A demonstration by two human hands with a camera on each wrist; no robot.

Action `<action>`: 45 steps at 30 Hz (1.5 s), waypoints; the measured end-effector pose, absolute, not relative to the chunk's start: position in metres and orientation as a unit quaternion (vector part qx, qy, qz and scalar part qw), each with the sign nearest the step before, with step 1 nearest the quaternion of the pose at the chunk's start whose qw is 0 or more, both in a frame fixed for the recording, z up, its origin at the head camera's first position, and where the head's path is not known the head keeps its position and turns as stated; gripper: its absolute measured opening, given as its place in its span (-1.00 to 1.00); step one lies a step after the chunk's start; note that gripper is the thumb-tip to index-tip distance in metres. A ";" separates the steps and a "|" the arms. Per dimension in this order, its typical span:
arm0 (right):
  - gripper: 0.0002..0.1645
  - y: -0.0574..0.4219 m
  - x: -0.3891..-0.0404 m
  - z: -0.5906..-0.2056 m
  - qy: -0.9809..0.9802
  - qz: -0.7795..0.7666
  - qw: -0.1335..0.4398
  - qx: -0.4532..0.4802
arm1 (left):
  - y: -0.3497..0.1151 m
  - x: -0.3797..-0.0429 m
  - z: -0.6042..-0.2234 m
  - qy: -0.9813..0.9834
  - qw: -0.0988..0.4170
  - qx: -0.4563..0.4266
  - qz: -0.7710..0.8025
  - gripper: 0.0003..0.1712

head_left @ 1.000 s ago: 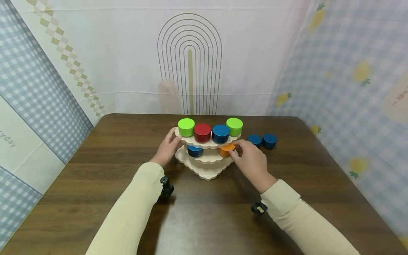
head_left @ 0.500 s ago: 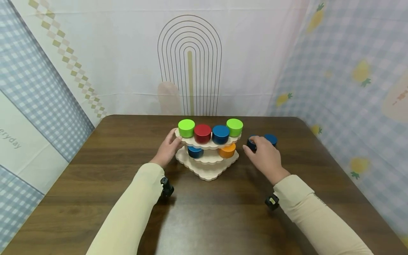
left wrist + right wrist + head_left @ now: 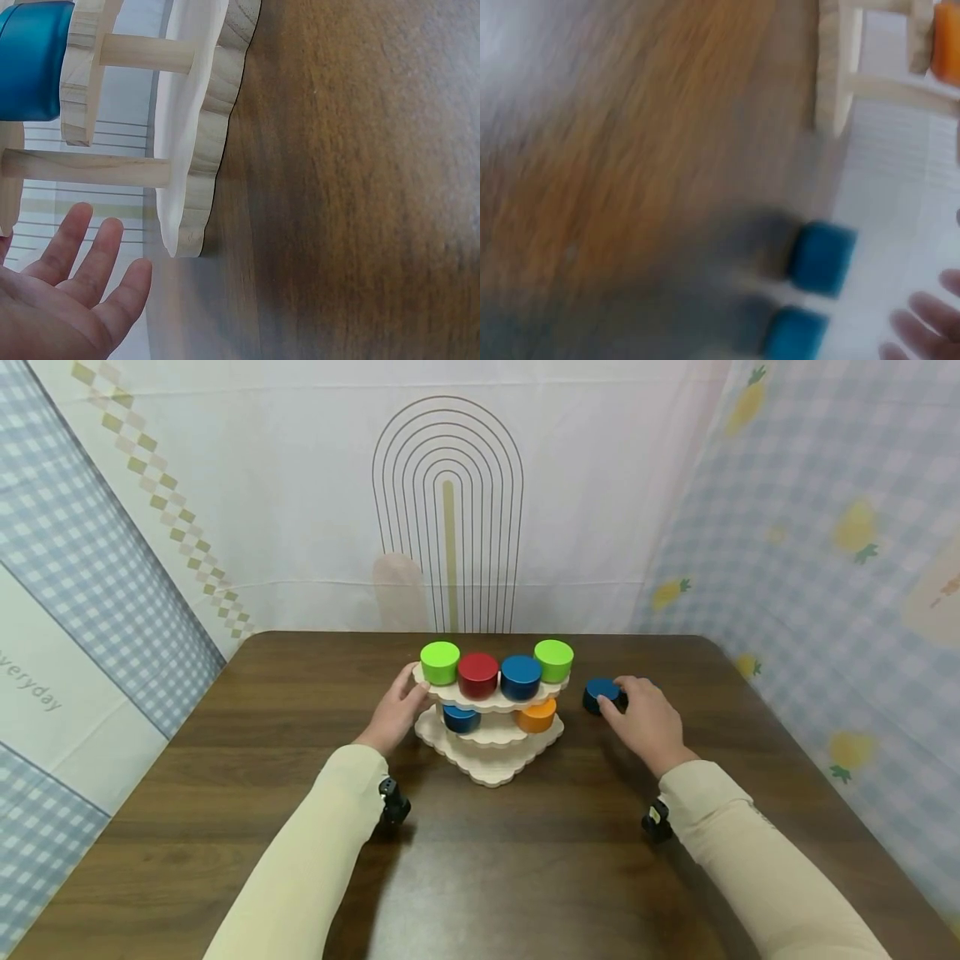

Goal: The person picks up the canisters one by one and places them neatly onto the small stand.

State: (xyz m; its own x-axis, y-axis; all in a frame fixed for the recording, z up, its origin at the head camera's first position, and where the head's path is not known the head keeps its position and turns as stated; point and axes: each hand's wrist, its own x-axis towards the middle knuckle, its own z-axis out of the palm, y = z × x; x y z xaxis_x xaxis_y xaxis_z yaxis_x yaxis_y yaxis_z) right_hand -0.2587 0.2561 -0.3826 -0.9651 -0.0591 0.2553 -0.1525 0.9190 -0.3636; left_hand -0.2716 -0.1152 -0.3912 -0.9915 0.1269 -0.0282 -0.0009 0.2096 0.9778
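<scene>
A pale wooden tiered stand [image 3: 491,767] with scalloped edges sits mid-table. My left hand [image 3: 392,714] grips its top tier at the left edge; in the left wrist view several fingers [image 3: 124,300] stretch out beside the stand. Two lime green tins, a red tin [image 3: 477,677] and a blue tin [image 3: 521,678] line the top tier. Below them, another blue tin [image 3: 461,718] and an orange tin [image 3: 536,716] rest on the middle tier. My right hand [image 3: 648,722] reaches beside a blue tin [image 3: 602,692] on the table, fingers apart from two blue tins [image 3: 821,259] in the blurred right wrist view.
The dark wooden table [image 3: 487,868] extends around the stand. A patterned white cloth [image 3: 300,510] hangs behind it, and checked cloths [image 3: 810,610] hang at the sides. In the head view my right hand hides the farther blue tin.
My right hand has left the orange tin on the middle tier and moved right to the blue tins on the table. The left hand keeps its place on the stand.
</scene>
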 end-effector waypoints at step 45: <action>0.06 0.317 -0.313 -0.425 -0.941 0.338 0.003 -0.030 | -0.114 -0.274 -0.394 0.786 0.027 0.046 0.615 -0.40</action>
